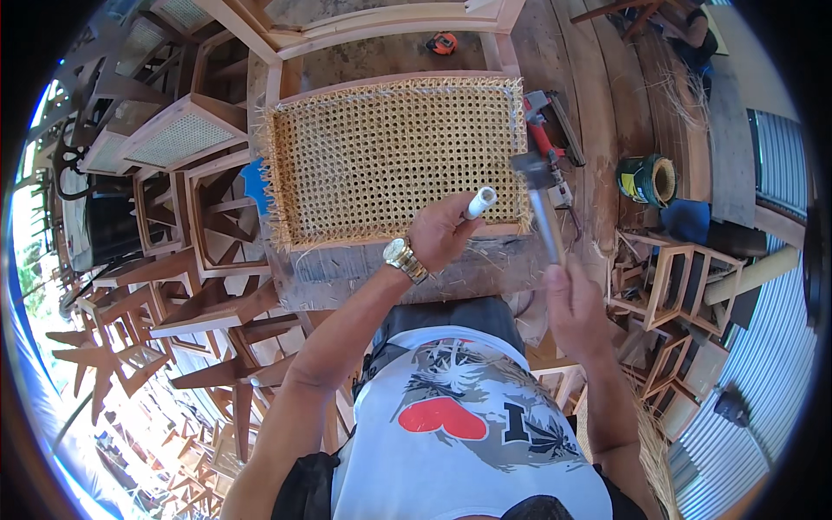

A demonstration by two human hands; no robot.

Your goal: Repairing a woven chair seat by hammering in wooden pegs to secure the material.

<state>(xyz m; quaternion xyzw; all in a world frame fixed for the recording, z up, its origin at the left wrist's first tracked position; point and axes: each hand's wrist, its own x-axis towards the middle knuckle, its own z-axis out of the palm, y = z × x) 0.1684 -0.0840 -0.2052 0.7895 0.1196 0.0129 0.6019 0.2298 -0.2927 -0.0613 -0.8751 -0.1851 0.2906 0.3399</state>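
A wooden frame with a woven cane panel (390,156) lies on the workbench in front of me, frayed cane ends sticking out along its edges. My left hand (440,232) is closed around a short white tube-like piece (482,201), held upright near the panel's lower right part; whether its lower end touches the cane is hidden. In my right hand (572,308) is a hammer (543,204), gripped by the handle. Its dark head is raised beside the panel's right edge, to the right of the white piece.
A red staple gun (542,130) lies right of the panel. An orange tape measure (442,43) sits beyond it. Farther right stands a dark green bucket (646,180) with coiled cane. Wooden chair frames (208,217) crowd the left. Another person (693,43) is at the far right.
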